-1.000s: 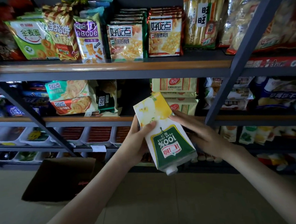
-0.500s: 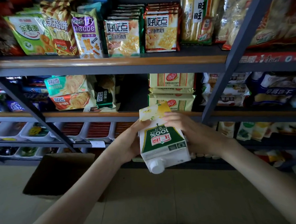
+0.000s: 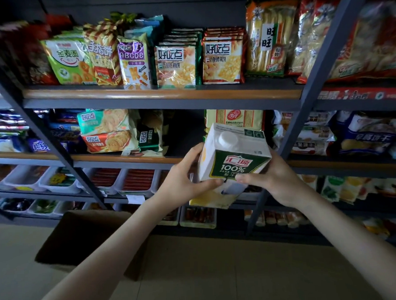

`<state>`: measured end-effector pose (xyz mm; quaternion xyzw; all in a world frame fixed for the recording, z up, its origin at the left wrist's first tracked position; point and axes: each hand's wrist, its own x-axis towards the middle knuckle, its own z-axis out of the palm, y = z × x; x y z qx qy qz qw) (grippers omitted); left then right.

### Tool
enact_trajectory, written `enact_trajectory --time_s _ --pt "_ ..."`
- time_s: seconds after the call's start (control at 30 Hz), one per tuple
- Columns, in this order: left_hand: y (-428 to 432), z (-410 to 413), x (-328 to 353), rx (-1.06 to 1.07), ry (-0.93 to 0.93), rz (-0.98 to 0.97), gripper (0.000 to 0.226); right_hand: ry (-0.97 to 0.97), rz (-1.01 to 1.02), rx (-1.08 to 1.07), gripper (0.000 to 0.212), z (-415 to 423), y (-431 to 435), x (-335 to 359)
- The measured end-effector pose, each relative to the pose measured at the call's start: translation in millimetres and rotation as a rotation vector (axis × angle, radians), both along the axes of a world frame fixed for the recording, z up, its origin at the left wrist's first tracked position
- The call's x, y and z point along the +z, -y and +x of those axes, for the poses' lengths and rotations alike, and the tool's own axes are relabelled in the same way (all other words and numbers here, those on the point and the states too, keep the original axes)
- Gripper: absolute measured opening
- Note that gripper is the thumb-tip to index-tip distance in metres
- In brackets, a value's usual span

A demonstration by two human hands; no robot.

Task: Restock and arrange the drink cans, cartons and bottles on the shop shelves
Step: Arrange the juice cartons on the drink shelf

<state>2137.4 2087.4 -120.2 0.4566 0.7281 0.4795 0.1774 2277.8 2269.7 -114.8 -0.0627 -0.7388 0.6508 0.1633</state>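
Both hands, left hand (image 3: 182,180) and right hand (image 3: 274,180), grip an upright juice carton (image 3: 234,157) before snack shelves (image 3: 162,95).

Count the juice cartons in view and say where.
1. The juice carton is gripped between the left hand and right hand, before the shelves. Others may sit hidden in the cardboard box on the floor.

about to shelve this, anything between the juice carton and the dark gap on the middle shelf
Nothing visible: the juice carton sits just right of the dark gap, whose front is open.
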Motion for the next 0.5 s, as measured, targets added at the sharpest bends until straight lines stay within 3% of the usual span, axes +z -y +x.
enact_trajectory --time_s 0.17,0.27,0.4,0.5 --pt "-13.3 18.1 24.0 0.142 -0.037 0.07 0.061 -0.001 -0.345 0.012 0.083 4.7 -0.2 -5.7" --pt "-23.2 20.3 39.6 0.219 -0.004 -0.012 0.066 0.007 -0.435 -0.058 0.084 2.4 2.6 -5.2" --pt "-32.3 22.5 46.6 0.254 0.577 -0.035 0.049 0.076 -0.452 -0.079 0.048 3.8 5.9 5.0" --pt "-35.0 23.2 49.9 0.2 0.893 -0.121 0.035 0.166 -0.392 -0.036 0.046 7.5 5.7 15.9"
